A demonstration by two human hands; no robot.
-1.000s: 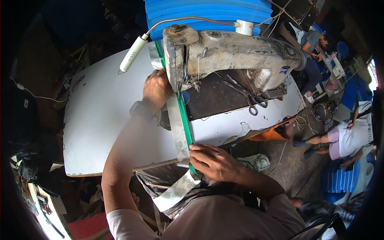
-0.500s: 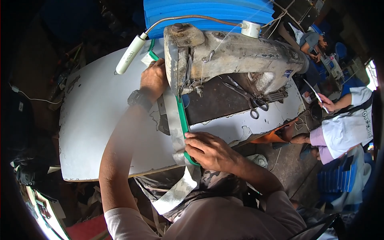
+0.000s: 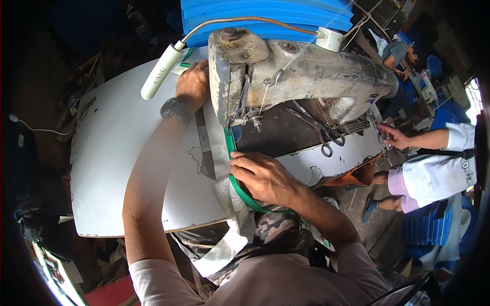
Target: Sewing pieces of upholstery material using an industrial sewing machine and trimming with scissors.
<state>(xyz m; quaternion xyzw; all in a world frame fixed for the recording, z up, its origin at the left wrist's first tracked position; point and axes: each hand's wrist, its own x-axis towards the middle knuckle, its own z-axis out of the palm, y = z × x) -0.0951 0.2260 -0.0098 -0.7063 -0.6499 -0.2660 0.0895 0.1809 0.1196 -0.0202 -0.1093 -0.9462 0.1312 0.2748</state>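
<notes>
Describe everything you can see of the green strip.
The green strip is long, narrow and looks like fabric. It runs along the right edge of a pale strip, from beneath the sewing machine toward the person, with the right hand touching it. Past that, it bends loosely to the right, over the lap. More green shows near the left hand; any join is hidden.

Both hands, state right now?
Left hand: curled at the pale strip; grip can't be told.
Right hand: on the green tape; pinching or pressing can't be told.
</notes>
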